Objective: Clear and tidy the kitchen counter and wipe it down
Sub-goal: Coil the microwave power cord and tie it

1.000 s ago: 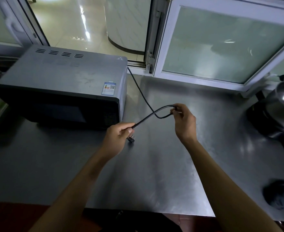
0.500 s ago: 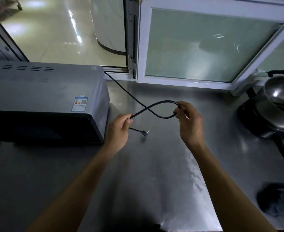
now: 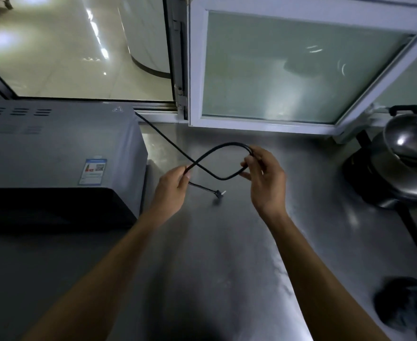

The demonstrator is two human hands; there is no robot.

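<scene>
A grey microwave (image 3: 55,153) stands on the steel counter (image 3: 215,254) at the left. Its black power cord (image 3: 168,141) runs from the back corner out over the counter and forms a loop. My left hand (image 3: 173,185) pinches the cord where the loop crosses itself. My right hand (image 3: 264,175) grips the far bend of the loop. The plug (image 3: 218,194) hangs from a short tail below my left hand, just above the counter.
A white-framed window (image 3: 301,70) is swung open over the back of the counter. A metal pot with a lid on a black stove (image 3: 399,163) stands at the right. A dark cloth (image 3: 407,306) lies near the front right edge.
The loop in the cord has grown wider as my hands moved apart. The plug has slid out of my left hand and now hangs on a short tail. The view shifted right.
</scene>
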